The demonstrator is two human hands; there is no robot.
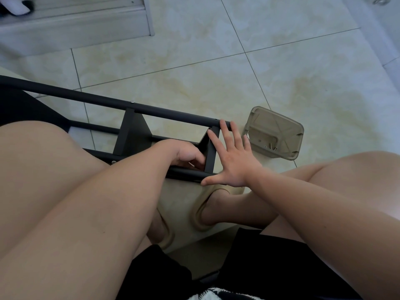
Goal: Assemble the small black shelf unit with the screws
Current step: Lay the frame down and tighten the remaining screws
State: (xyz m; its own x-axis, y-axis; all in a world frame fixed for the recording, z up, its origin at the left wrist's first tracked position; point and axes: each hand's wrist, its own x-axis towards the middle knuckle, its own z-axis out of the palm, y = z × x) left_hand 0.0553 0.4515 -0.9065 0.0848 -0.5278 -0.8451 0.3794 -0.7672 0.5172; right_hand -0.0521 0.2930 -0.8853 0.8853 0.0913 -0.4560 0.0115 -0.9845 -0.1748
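The small black shelf unit (134,135) lies on its side on the pale tiled floor (216,72), running from the 9 o'clock edge of the view to the centre, just ahead of the seated person's knees. Its upper tube (86,98) slants down toward 4 o'clock and carries one bright screw head (132,102). Flat black panels stand crosswise between the tubes.

The left hand (184,152) reaches in from 7 o'clock and sits inside the frame, palm down and wrist bent, with its fingers curled beneath it against the inner face of the end panel (211,150). Something small glints under the fingers. Whether they pinch it or simply rest clenched there cannot be told.

The right hand (231,161) comes in from 4 o'clock, released and flat. Its fingers are straight and fanned toward 11 o'clock, and its thumb points toward 9 o'clock along the lower tube. The palm presses on the outer side of the end panel, and two fingertips touch the end of the upper tube.

At 2 o'clock from the right hand, near it but apart, a translucent grey-brown plastic container (279,128) sits on the floor with its opening toward the camera. A few loose screws (270,146) lie in its lower corner.

Below the hands, toward 6 o'clock, both feet wear beige slippers (201,213)
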